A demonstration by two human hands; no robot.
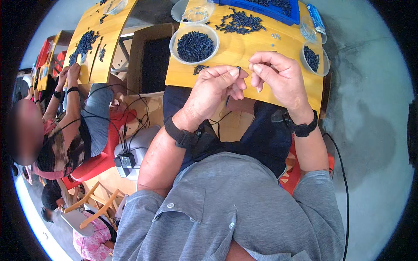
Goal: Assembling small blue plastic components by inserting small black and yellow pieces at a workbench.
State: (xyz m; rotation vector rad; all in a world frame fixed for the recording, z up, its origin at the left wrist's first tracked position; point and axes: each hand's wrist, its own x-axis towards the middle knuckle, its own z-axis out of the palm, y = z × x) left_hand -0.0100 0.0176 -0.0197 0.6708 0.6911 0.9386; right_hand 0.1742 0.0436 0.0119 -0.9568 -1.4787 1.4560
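My left hand [217, 89] is closed in a pinch above the near edge of the yellow table [244, 47]. Between its thumb and forefinger shows the end of a small black cylindrical piece [238, 68]. Just to the right, my right hand [281, 80] is also pinched, its fingertips facing the left ones across a small gap. Whatever it may hold is too small to make out. Beyond the left hand stands a clear round bowl [172, 47] full of black pieces [195, 46]. A few loose black pieces [200, 69] lie between bowl and hand.
A loose pile of black pieces [241, 22] lies farther back, beside a blue tray [298, 13]. Tiny silvery parts [275, 36] and a clear tub [326, 65] are at right. An open cardboard box [136, 61] stands left; a co-worker's hands [72, 74] work at another table.
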